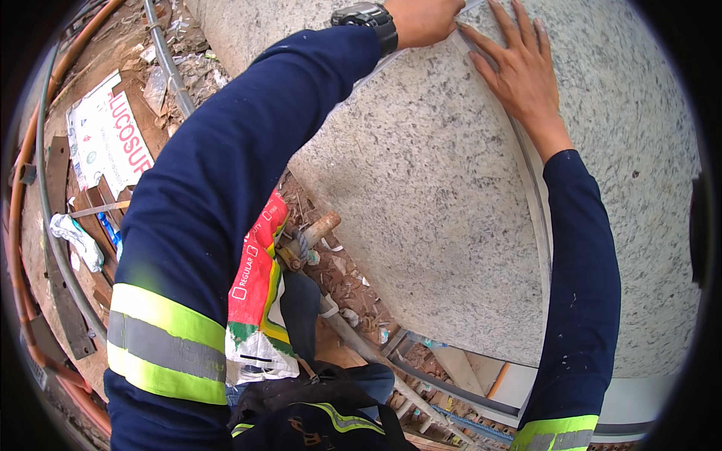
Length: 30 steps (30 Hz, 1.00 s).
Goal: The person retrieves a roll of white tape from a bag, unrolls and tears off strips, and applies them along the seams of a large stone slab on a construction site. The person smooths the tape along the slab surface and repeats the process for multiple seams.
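Note:
A speckled grey stone slab [406,173] fills the upper middle and right. Across it runs a narrow grey strip [535,192], which may be a joint or a flat bar; I cannot tell. At the top edge, my left hand [425,21] is closed with its fingertips down near a thin pale edge on the stone. What it grips, if anything, is hidden. My right hand [520,71] lies flat with fingers spread, pressing on the slab beside the strip's upper end, close to the left hand.
Debris-strewn ground lies left, with a torn white printed sheet [101,135], a grey pipe [167,56] and an orange conduit [18,218]. Below the slab's left edge stand a red, yellow and white sack [252,278] and a rusty clamp [308,237]. A long pole [353,338] crosses underneath.

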Tool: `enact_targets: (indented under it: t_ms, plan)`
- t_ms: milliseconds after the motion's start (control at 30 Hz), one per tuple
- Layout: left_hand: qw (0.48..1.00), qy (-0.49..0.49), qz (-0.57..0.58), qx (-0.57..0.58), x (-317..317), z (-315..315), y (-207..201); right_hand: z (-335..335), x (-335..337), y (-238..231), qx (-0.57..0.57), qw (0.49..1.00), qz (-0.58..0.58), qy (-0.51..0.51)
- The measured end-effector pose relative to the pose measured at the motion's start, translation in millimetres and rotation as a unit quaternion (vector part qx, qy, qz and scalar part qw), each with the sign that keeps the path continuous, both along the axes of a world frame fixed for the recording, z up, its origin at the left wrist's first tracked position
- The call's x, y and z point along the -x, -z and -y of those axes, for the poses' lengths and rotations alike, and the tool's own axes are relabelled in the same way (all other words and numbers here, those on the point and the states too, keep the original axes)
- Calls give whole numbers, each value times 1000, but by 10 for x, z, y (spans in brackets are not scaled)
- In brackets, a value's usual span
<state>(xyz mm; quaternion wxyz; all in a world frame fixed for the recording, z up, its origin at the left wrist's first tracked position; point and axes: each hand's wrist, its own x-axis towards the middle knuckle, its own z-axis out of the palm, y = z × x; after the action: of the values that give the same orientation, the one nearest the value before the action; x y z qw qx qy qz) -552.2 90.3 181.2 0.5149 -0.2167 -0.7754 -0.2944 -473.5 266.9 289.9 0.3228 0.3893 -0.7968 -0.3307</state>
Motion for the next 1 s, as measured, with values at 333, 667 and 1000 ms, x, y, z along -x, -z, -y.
enact_targets:
  t_ms: [333,667,1000]
  plan:
    - [982,-53,-6,184,216,213,-334,-16,12,-20,-5,1000,8,-10]
    - [947,-60,107,297,157,237,-629,-93,96,8,-7,999,-42,-34]
    - [970,-89,98,202,190,136,-451,-56,76,65,33,998,-18,-53]
